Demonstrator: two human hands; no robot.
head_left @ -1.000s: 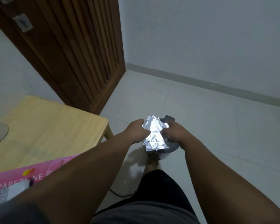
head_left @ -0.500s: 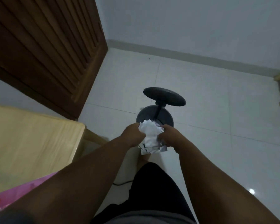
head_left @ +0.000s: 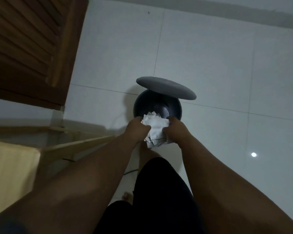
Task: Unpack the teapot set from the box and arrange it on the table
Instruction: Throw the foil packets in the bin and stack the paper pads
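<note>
**Two hands clamped on a wad of wrappers over the bin**

Both hands hold one bundle. The left hand (head_left: 139,130) and right hand (head_left: 177,130) grip the wrappers (head_left: 155,124) from either side, fingers curled into the pale, crumpled sheets. In this dim, blurred view these may be foil or paper; I cannot tell which. The top of the wad sits over the near rim of a dark round bin (head_left: 139,105), and its lower end hangs in front of the bin, between the wrists. The bin's lid (head_left: 166,89) is raised and tilted over the far side of the opening. The bin stands on a pale tiled floor (head_left: 210,56). A bare foot (head_left: 146,152) is just below the wad, above black shorts (head_left: 159,191). A wooden table (head_left: 10,166) lies to the left, and a slatted brown door (head_left: 32,48) beyond it.
</note>
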